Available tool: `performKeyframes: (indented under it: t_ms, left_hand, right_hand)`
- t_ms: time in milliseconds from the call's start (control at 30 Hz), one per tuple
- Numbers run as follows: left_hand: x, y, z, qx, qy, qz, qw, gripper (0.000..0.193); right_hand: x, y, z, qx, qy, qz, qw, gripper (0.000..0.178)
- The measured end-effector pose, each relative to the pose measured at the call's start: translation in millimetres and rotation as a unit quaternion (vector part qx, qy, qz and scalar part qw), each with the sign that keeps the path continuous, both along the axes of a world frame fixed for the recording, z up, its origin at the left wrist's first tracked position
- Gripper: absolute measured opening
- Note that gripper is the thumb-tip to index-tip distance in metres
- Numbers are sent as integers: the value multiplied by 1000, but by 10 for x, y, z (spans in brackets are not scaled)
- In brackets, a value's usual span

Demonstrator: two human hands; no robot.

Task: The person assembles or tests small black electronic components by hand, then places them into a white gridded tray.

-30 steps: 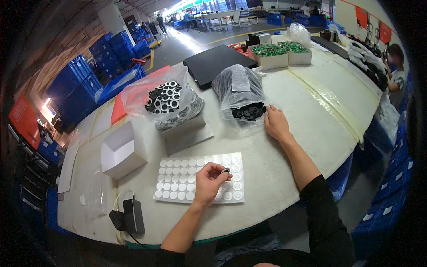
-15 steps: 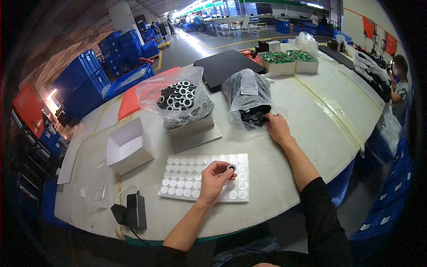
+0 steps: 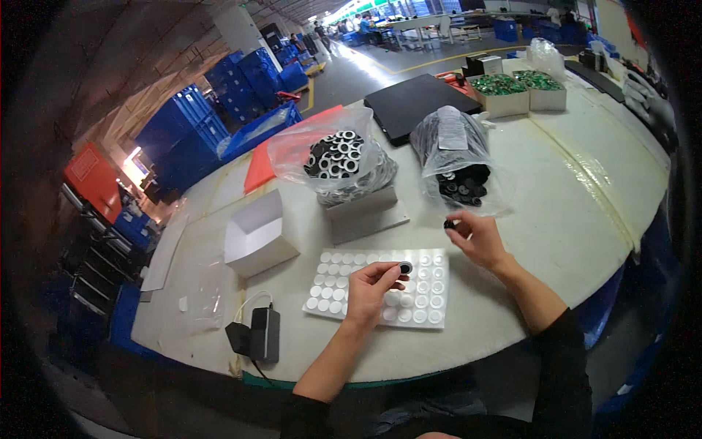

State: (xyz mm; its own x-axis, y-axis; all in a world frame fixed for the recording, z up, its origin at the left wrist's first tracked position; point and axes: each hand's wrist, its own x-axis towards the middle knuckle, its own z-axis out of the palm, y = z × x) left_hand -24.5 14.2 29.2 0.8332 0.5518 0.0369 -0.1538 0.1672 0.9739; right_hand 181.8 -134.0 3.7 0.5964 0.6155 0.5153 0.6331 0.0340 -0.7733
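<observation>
My left hand (image 3: 371, 290) pinches a ring (image 3: 405, 268) with a pale rim and dark middle. It hovers over a white sheet (image 3: 414, 253) carrying rows of round white discs. Between the fingertips of my right hand (image 3: 482, 240) is a small black round part (image 3: 449, 224), held above the table just right of the sheet. Behind that hand, a clear plastic bag (image 3: 447, 139) lies with its mouth toward me, showing many black round parts (image 3: 462, 186). Farther left, an open plastic bag (image 3: 292, 143) is heaped with black-and-silver rings (image 3: 338, 155).
A grey metal bracket (image 3: 369, 217) stands before the ring bag. Left of it are an open white box (image 3: 262, 245) and a black power adapter (image 3: 265, 335). Farther back lie a black flat panel (image 3: 420, 106) and boxes of green circuit boards (image 3: 504, 102). Blue crates (image 3: 183, 139) stand beyond the table.
My right hand has drawn back from the bag of black parts toward the sheet, bringing out one black part. My left hand still holds the ring over the sheet. The whole view has shifted.
</observation>
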Motion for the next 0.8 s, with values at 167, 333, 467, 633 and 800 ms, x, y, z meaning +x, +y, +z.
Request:
performKeyframes:
  t_ms: [167,333,467,633,800]
  left_hand:
    - [95,383,730,295,-36,167,940,13]
    - [791,1417,1385,533,12,244,810,22]
    - [1060,1532,1675,611,171,344,692,30]
    - [811,906,1384,623,-14,257,738,14]
    - [84,418,611,557,108,0,823,13]
  right_hand:
    - [-132,-4,-72,-2,-12,25,1000,21]
    - [-218,65,-3,45,-71,33,996,22]
    - [-173,38,25,37,-51,30,998,22]
    - [-113,-55,147,60,174,60,981,22]
    - [-132,64,147,106,284,133,944,18]
